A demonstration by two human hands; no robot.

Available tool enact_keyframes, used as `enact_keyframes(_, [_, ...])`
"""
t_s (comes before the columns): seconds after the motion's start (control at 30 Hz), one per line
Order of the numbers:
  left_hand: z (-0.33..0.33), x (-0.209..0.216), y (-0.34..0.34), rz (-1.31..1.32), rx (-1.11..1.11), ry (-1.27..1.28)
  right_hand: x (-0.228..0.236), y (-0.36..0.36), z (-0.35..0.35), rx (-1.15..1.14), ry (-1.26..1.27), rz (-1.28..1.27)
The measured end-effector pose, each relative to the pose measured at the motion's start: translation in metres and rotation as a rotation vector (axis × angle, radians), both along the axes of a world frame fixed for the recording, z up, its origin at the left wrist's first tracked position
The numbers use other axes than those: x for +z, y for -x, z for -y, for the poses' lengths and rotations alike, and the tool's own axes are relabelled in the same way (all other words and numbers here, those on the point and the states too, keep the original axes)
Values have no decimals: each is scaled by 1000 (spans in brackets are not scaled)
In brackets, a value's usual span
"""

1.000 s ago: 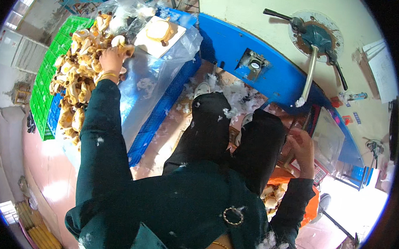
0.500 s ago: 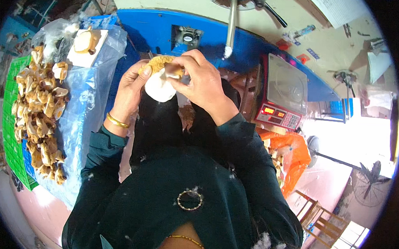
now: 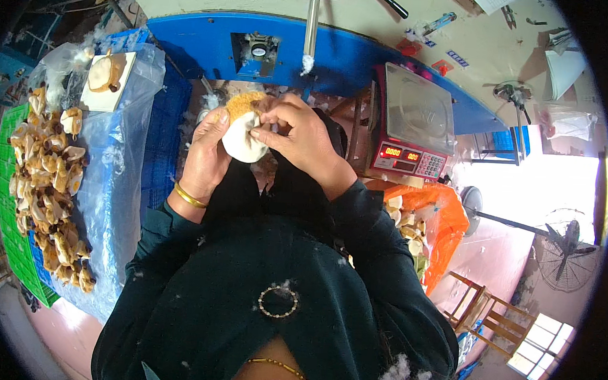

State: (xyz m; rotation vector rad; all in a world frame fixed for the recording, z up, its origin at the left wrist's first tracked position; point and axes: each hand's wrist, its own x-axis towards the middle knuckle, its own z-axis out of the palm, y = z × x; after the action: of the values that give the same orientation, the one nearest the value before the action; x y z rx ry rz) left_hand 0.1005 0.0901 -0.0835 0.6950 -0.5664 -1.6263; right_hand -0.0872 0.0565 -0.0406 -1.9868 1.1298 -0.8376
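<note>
In the head view, the person's two hands meet just above the lap, around a tan-and-white plush (image 3: 243, 140). The left hand (image 3: 207, 152) rises on the plush's left side, forearm angled up and inward, wrist nearly straight under a bangle (image 3: 191, 194). Its thumb presses the tan edge; its other fingers go behind the plush, so I cannot tell how they are set. The right hand (image 3: 300, 136) comes in from the right, elbow out, back of the hand upward. Its thumb and index finger pinch together at the plush's upper right edge, the other fingers curled. The nozzle (image 3: 312, 27) is beyond the hands, apart from them. A plush pile (image 3: 48, 190) lies left; a scale (image 3: 417, 120) stands right, above an orange bag (image 3: 446, 228).
</note>
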Motion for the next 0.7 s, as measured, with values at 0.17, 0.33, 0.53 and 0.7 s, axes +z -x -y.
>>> enact_keyframes(0.17, [0,12,1,-224,-125,-103,-16,18,8,170,-286,343])
enact_keyframes(0.33, [9,-5,7,61,-122,113,-10,25,15,195,-258,394])
enact_keyframes(0.53, [40,23,18,487,-152,351,12,36,30,-66,-70,316])
enact_keyframes(0.7, [113,33,35,797,52,471,20,28,78,-339,212,201])
